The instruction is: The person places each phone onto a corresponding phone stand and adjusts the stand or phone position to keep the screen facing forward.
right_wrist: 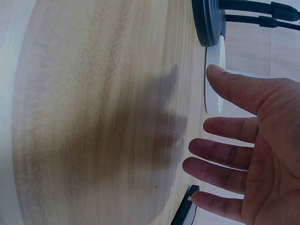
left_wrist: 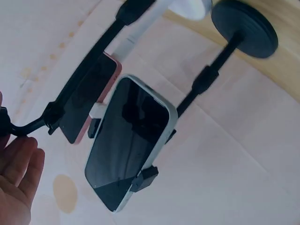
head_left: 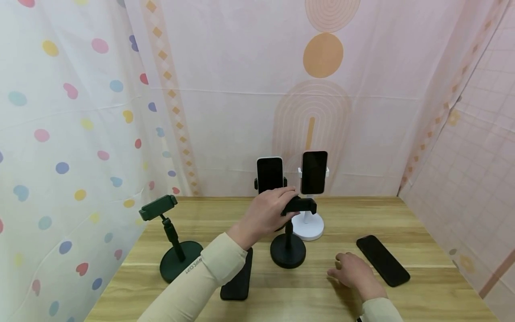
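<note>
While the left grip (head_left: 270,209) clasps the front black stand (head_left: 288,255), the right grip (head_left: 355,273) hovers, loosely spread.

A wood-grained table (head_left: 290,295) is bordered by three cloths: the left cloth (head_left: 80,152) is printed with coloured dots and hearts, the back cloth (head_left: 229,134) with arches and discs, the right cloth (head_left: 479,170) with a faint grid. A dark green stand (head_left: 173,239) is set at the left. A pale-rimmed phone (head_left: 269,172) is clamped upright on a rear black stand (left_wrist: 248,30); beside it, a pink-edged phone (head_left: 314,172) is held by a white stand (head_left: 310,230).
</note>
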A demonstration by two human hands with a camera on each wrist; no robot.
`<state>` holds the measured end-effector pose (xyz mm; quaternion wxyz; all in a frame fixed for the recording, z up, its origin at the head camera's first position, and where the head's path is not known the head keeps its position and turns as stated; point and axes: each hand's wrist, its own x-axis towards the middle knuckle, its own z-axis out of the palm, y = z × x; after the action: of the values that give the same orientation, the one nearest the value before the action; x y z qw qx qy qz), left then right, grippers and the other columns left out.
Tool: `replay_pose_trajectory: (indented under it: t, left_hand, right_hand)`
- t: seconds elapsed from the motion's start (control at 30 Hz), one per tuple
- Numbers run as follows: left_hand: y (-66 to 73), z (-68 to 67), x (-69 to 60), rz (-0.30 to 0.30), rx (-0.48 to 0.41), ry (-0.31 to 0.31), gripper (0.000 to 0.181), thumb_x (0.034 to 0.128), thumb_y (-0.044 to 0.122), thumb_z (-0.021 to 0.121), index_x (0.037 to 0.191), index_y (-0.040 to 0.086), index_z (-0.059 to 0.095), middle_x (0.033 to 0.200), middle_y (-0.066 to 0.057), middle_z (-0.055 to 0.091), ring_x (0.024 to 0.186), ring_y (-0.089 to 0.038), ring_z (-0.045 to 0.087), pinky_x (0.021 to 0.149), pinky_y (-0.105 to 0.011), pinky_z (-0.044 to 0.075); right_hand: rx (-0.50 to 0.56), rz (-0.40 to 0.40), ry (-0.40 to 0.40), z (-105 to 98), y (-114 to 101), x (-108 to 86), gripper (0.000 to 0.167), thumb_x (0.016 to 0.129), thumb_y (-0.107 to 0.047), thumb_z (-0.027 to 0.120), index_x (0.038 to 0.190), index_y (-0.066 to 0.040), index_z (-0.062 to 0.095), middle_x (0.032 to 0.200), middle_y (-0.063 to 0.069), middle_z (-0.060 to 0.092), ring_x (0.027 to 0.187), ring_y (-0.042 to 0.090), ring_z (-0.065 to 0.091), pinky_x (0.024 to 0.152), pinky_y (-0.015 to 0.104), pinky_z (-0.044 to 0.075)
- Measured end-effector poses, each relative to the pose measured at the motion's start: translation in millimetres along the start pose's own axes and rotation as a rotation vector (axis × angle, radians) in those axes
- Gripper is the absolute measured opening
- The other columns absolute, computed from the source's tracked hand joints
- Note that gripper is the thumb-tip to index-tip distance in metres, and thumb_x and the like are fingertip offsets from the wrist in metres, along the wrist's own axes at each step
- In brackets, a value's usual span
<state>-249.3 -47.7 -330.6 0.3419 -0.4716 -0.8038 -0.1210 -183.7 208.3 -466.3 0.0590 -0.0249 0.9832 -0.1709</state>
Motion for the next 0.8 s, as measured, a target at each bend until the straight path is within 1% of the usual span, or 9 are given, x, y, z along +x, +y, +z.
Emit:
replay_pose_trajectory:
  t: [0.2, 0.5, 0.63, 0.8]
  left_hand:
    - [-2.1, -1.7, 2.2, 0.008, -0.041, -0.027, 0.051, 0.0836, 0.025, 0.083, 0.127, 0.003, 0.066, 0.126, -0.012, 0.066, 0.111, -0.022, 0.066, 0.093, -0.035, 0.052]
    - [-5.8, -5.2, 9.6, -0.006, -0.066, -0.053, 0.044, 0.0842, 0.025, 0.082, 0.120, 0.003, 0.070, 0.121, -0.010, 0.069, 0.107, -0.019, 0.068, 0.092, -0.035, 0.052]
    - [-6.6, -8.8, 14.1, -0.030, -0.099, -0.092, 0.041, 0.0857, 0.025, 0.080, 0.120, 0.005, 0.070, 0.120, -0.009, 0.070, 0.103, -0.018, 0.069, 0.091, -0.034, 0.052]
    - [-7.4, -13.8, 19.9, -0.095, -0.151, -0.168, 0.040, 0.0889, 0.028, 0.077, 0.121, 0.006, 0.068, 0.114, -0.007, 0.072, 0.092, -0.016, 0.071, 0.084, -0.031, 0.055]
  right_hand:
    - [0.003, 0.003, -0.002, 1.1, -0.5, 0.6, 0.050, 0.088, -0.032, 0.075, 0.117, 0.007, 0.064, 0.114, 0.024, 0.065, 0.109, 0.044, 0.059, 0.092, 0.057, 0.046]
    - [-0.003, 0.005, -0.003, 1.6, -0.4, 1.9, 0.051, 0.088, -0.033, 0.075, 0.118, 0.007, 0.064, 0.114, 0.024, 0.065, 0.108, 0.044, 0.060, 0.091, 0.057, 0.047]
    - [-0.004, 0.000, -0.001, 1.4, 0.1, 2.3, 0.051, 0.087, -0.033, 0.076, 0.117, 0.007, 0.064, 0.112, 0.024, 0.065, 0.107, 0.044, 0.060, 0.091, 0.057, 0.047]
    - [-0.005, -0.001, -0.006, 2.1, 2.9, 4.1, 0.049, 0.087, -0.032, 0.076, 0.116, 0.007, 0.064, 0.112, 0.024, 0.065, 0.108, 0.044, 0.060, 0.092, 0.057, 0.046]
